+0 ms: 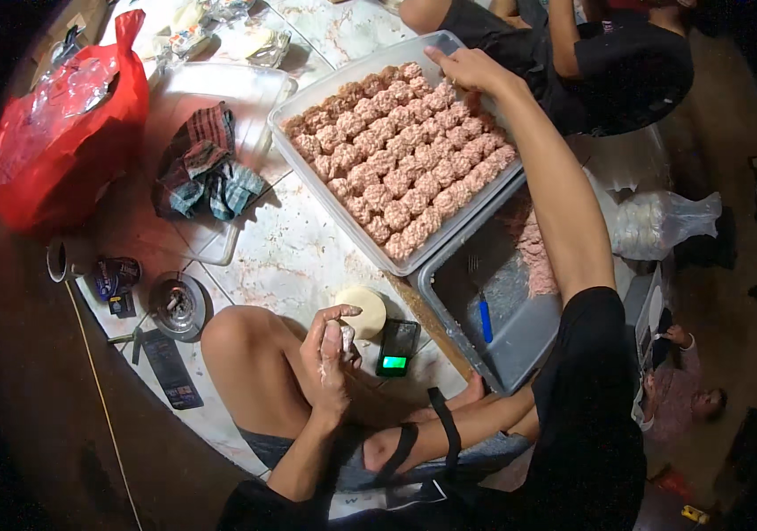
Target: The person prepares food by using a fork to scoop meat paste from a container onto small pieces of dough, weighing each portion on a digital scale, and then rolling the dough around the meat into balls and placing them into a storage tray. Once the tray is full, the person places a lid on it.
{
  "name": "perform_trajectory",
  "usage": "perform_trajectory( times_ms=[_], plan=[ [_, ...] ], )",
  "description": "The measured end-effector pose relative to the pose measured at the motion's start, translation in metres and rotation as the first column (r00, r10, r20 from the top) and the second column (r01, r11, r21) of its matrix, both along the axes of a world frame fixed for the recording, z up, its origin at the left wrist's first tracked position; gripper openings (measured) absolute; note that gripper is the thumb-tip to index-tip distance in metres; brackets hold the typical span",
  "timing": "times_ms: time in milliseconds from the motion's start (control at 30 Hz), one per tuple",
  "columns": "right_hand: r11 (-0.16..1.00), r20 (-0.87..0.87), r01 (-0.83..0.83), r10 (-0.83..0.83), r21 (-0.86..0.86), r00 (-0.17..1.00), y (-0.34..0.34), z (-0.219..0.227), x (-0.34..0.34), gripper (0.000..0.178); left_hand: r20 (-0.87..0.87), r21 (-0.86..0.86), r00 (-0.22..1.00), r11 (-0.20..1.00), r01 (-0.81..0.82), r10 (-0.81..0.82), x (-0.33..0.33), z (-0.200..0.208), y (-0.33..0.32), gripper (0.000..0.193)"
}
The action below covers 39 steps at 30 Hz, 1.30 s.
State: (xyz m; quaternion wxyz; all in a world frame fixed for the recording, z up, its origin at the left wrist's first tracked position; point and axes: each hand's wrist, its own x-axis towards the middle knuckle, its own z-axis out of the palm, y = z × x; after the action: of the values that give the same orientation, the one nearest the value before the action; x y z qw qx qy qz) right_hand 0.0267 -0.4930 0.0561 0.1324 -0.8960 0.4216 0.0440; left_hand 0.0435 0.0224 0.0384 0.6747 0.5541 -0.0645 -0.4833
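Observation:
My right hand (476,71) is at the far right corner of a clear plastic box (343,212), its fingers bent over the rim. Rows of pink, lumpy meat balls (396,150) fill most of that box. Over my bent knee, my left hand (332,354) is held up with curled fingers, pale residue smeared on them; whatever lies inside the curl is hidden. Just beyond it are a round cream-coloured lid or tub (361,311) and a small black scale (396,348) with a lit green display. A grey tray (502,350) holds pink minced meat (533,257) and a blue-handled fork (485,319).
To the left are a red plastic bag (69,133), a crumpled plaid cloth (206,168) on a clear lid (259,84), an ashtray (175,305) and a cup (60,263). A bag of pale items (657,226) lies at right. Another person (626,62) sits beyond the box.

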Motion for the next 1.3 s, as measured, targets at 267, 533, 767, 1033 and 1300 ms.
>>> perform_trajectory(
  times_ms=[267,533,767,1033,1300],
  plan=[
    [0.999,0.014,0.033,-0.033,0.004,0.999,0.008,-0.01,-0.002,0.092,0.046,0.012,0.999,1.0,0.024,-0.024,0.001,-0.006,0.0,0.059],
    [0.743,0.125,-0.245,0.404,-0.623,0.906,0.042,0.027,-0.042,0.054,0.571,0.178,0.807,0.982,0.059,-0.152,-0.013,-0.031,-0.012,0.025],
    [0.96,-0.437,0.28,-0.238,0.032,0.867,0.257,0.037,-0.171,0.048,0.858,0.455,0.185,0.876,0.159,-0.479,-0.008,-0.047,-0.013,0.033],
    [0.938,0.12,0.346,-0.341,-0.024,0.932,0.338,-0.048,-0.278,0.018,0.899,0.423,0.069,0.898,0.122,-0.433,-0.029,-0.055,-0.019,0.025],
    [0.926,-0.209,0.276,-0.332,-0.257,0.92,0.296,0.049,-0.326,0.014,0.944,0.314,0.063,0.938,0.145,-0.325,-0.01,-0.09,-0.011,0.027]
  ],
)
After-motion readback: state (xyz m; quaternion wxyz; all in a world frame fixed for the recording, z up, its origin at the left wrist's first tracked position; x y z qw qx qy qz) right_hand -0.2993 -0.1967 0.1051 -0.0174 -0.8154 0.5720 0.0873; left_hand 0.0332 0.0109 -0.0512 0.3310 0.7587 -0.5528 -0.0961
